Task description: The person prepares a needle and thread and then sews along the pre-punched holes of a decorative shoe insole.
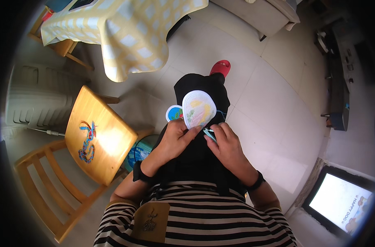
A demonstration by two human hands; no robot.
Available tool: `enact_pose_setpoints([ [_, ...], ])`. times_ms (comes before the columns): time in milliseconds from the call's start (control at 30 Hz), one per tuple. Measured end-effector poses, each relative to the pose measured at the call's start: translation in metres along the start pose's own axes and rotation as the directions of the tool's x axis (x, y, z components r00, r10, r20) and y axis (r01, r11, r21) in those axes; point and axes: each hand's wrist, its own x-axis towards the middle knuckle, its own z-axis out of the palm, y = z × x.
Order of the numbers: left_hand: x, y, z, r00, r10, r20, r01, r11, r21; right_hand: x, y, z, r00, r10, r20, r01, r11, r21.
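My left hand [178, 137] grips a white-edged, insole-shaped embroidery piece [199, 108] by its lower end, thumb on top. Its pale face carries yellow, pink and green patterning. A second piece [173, 113], blue with green and red, shows behind it on the left. Close by, my right hand [226, 140] pinches a small light-blue tool [211, 135], possibly thread snips, against the first piece's lower edge. Blue thread [221, 113] loops out at that piece's right side. Both hands are above my black-clad lap [193, 163].
At my left, a wooden chair [98, 132] bears a braided bundle of coloured thread [88, 143]. A table with a checked yellow-and-white cloth [132, 40] stands ahead left, a sofa [252, 15] ahead right. Stacked plastic stools [42, 95] are beyond the chair. A low dark cabinet [338, 92] lines the right.
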Motion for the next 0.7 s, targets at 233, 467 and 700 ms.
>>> enact_pose_setpoints([
  [233,0.002,0.003,-0.001,0.995,0.086,0.045,-0.09,0.991,0.097,-0.005,0.004,0.006,0.999,0.013,0.051,-0.011,0.999,-0.043],
  [467,0.005,-0.004,0.005,0.957,0.288,0.042,-0.288,0.917,0.277,-0.01,0.005,0.011,0.993,0.099,0.057,-0.1,0.995,0.011],
  [700,-0.002,-0.006,0.018,0.94,0.33,0.084,-0.327,0.808,0.49,-0.017,0.007,0.02,0.99,0.135,0.046,-0.14,0.982,0.13],
])
